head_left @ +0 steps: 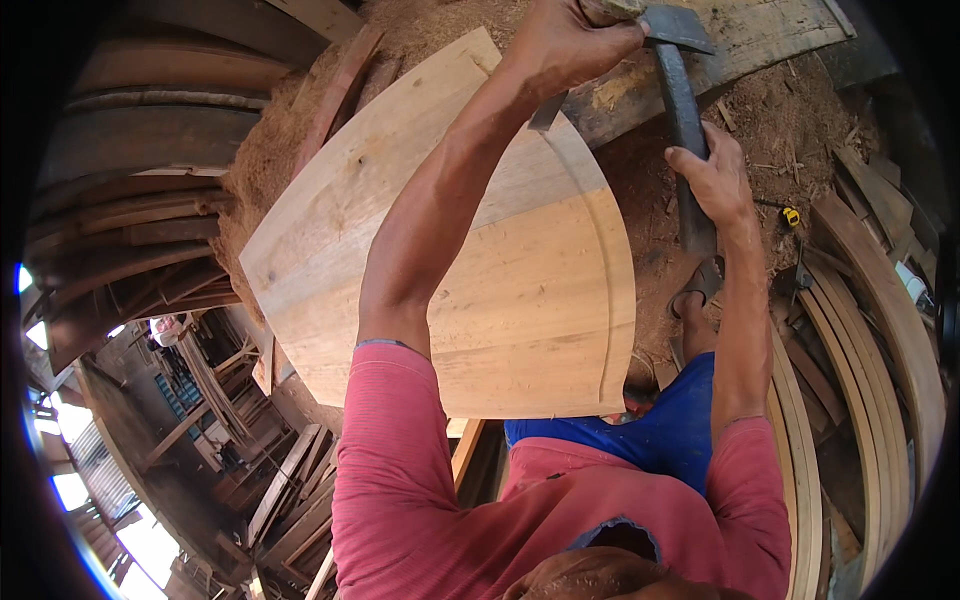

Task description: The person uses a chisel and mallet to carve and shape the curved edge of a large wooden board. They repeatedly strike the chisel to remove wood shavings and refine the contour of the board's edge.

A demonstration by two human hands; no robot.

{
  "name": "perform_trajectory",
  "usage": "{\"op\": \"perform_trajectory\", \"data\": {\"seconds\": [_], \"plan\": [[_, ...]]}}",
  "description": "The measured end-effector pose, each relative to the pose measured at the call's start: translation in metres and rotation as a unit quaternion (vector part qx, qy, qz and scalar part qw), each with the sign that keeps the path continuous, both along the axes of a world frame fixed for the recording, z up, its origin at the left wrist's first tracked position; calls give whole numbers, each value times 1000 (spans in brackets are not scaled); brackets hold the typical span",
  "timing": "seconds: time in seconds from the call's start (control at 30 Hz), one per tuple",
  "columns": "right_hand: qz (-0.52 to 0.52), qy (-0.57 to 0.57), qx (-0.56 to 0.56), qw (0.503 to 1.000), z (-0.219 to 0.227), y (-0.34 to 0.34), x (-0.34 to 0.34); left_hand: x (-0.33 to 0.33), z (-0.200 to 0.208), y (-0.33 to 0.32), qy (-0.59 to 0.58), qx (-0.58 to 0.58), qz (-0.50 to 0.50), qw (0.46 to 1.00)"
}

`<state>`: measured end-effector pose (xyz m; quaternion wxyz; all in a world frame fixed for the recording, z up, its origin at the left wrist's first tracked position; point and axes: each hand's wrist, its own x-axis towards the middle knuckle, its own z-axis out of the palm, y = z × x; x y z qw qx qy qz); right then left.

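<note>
My left hand (572,48) is closed around a tool with a rounded wooden end (608,10) at the top. A flat dark metal blade (547,112) shows below that hand, over the panel's far edge, so it looks like a chisel. My right hand (715,178) grips the dark handle of a hammer (682,100). The hammer's flat metal head (680,28) is close beside my left fingers; whether they touch is unclear. Under my left arm lies a large pale wooden panel (530,300) of joined boards, with a curved groove along its right side.
A weathered board (760,45) lies beyond the panel. Wood shavings (265,200) cover the ground. On the right are long curved timbers (860,370) and a small yellow-and-black object (791,216). Stacked planks (150,140) fill the left. My sandalled foot (695,290) is beside the panel.
</note>
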<state>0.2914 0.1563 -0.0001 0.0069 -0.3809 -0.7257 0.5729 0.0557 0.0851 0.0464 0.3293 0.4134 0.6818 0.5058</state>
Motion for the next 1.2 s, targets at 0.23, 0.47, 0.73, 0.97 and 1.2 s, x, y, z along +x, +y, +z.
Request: {"op": "perform_trajectory", "data": {"seconds": [0.23,0.47,0.73,0.97,1.2], "plan": [[-200,238,-2,950,39,-18,51,1,-2,20,-46,-87,-7,995],[-199,342,-22,918,71,37,47,-11,-21,25,-45,-23,-8,999],[-208,341,98,911,71,40,48,-14,-26,31,-31,-3,-142,989],[-220,298,172,913,77,56,16,-13,-37,26,-65,16,-162,985],[-14,26,241,970,53,72,-22,-5,-28,29,1,12,-155,988]]}}
